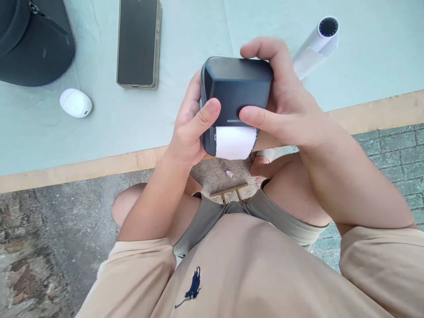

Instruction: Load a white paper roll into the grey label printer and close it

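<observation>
Two hands grasp one dark grey label printer (236, 90) above the near table edge.

Left hand (188, 128) wraps the printer's left side, thumb pressed on its front face; right hand (285, 106) clasps the right side, fingers over the top, thumb beside the logo. White paper (234, 142) protrudes from the slot below. On the pale green table cover (99, 132): label roll (316, 44) to the right, phone (138, 42), white oval case (76, 102), black cap (31, 39) at far left.

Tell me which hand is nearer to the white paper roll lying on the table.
Right. The right hand grips the printer just beside the paper roll; the left hand holds the printer's far side.
</observation>
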Demonstrator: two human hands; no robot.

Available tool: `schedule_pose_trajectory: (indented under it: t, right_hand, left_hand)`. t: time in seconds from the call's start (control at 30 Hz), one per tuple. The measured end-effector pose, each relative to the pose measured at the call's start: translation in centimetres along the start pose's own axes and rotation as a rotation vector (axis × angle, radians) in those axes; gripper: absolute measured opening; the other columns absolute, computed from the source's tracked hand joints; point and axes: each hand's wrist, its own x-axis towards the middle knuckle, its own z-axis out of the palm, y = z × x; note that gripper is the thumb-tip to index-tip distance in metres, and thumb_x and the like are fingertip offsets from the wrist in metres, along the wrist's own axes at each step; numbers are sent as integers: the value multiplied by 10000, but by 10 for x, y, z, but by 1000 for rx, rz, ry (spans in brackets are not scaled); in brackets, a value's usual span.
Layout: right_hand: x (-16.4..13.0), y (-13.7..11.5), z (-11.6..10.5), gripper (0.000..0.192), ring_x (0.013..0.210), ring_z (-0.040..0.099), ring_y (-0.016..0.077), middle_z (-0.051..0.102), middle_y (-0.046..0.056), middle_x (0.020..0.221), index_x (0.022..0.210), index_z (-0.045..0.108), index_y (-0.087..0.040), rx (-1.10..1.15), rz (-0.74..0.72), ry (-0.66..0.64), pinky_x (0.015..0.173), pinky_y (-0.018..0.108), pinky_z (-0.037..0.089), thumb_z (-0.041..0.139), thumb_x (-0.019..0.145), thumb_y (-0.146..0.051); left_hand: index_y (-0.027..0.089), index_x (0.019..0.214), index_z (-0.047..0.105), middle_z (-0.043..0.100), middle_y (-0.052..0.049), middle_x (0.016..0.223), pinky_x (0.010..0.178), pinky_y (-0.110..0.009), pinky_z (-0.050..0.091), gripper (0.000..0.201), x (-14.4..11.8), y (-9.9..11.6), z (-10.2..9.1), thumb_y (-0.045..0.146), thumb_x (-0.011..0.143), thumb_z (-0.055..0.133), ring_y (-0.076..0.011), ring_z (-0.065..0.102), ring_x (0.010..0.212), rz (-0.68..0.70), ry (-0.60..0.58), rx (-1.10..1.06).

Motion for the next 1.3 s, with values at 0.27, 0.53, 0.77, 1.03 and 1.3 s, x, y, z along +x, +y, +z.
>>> schedule_pose_trajectory:
  t: [0.27, 0.53, 0.77, 1.03, 1.3]
  right_hand:
    - [2, 0, 0, 589, 999, 523, 110, 424, 47, 1298, 1261, 315, -262, -48, -34, 22, 717, 220, 484, 598, 775, -436]
    - [0, -2, 4, 567, 1073, 521, 118, 416, 48, 1324, 1275, 304, -232, -76, -69, 57, 891, 256, 512, 565, 804, -409]
    - [3, 4, 7, 480, 1063, 549, 116, 488, 26, 1261, 1270, 332, -271, 16, 10, 143, 939, 271, 515, 504, 849, -427]
    - [-3, -10, 7, 494, 1317, 423, 137, 371, -75, 1424, 1318, 401, -380, -233, -115, 271, 1034, 275, 493, 522, 840, -411]
    - [0, -3, 2, 642, 1429, 283, 156, 319, -12, 1477, 1373, 347, -276, -274, -190, 147, 1182, 346, 382, 582, 795, -427]
  left_hand:
    - [345, 1130, 536, 589, 20, 1259, 1162, -519, 311, 457, 1, 0, -2, 483, 711, 657, -325, 159, 1452, -12, 2, 17]
    - [327, 1156, 521, 619, -16, 1184, 1073, -452, 420, 432, -2, 4, 4, 496, 767, 603, -285, 331, 1398, -60, 97, 97]
    - [267, 1054, 606, 669, -28, 1105, 1101, -492, 381, 337, 3, 6, 3, 446, 855, 401, -291, 343, 1376, -164, 122, -56]
    - [286, 1153, 594, 618, -4, 1230, 1062, -464, 443, 486, 5, 7, 2, 585, 870, 334, -287, 446, 1315, -127, 123, -7]
    - [229, 1102, 623, 666, -15, 1109, 1102, -433, 418, 511, 5, 7, -1, 553, 910, 278, -265, 473, 1301, -141, 104, -13]
